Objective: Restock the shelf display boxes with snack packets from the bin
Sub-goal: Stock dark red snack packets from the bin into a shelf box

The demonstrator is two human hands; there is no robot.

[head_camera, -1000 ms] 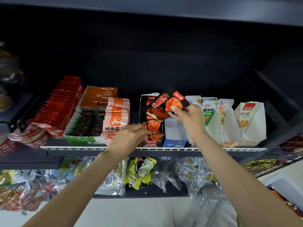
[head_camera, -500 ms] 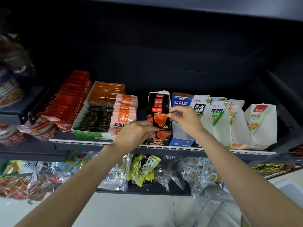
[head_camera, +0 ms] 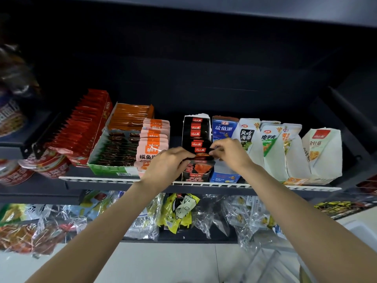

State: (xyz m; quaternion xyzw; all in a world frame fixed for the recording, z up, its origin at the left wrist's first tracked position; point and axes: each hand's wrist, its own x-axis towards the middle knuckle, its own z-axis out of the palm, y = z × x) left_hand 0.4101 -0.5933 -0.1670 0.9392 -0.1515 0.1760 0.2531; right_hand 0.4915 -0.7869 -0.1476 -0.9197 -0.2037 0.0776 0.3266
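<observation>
Both hands meet over the black display box [head_camera: 196, 135] in the middle of the shelf [head_camera: 204, 183]. The left hand [head_camera: 167, 164] and the right hand [head_camera: 229, 152] each pinch a top corner of one black snack packet [head_camera: 201, 155], fingers curled, and hold it level just above the packets already standing in the box. The pink packets [head_camera: 155, 139] stand just to the left, the blue box [head_camera: 224, 128] just to the right. The packet looks light, thin and floppy, with a slick film skin, so I judge it will buckle if pushed from the middle; holding the sealed top edge at both corners suits it. The bin cannot be made out for certain
</observation>
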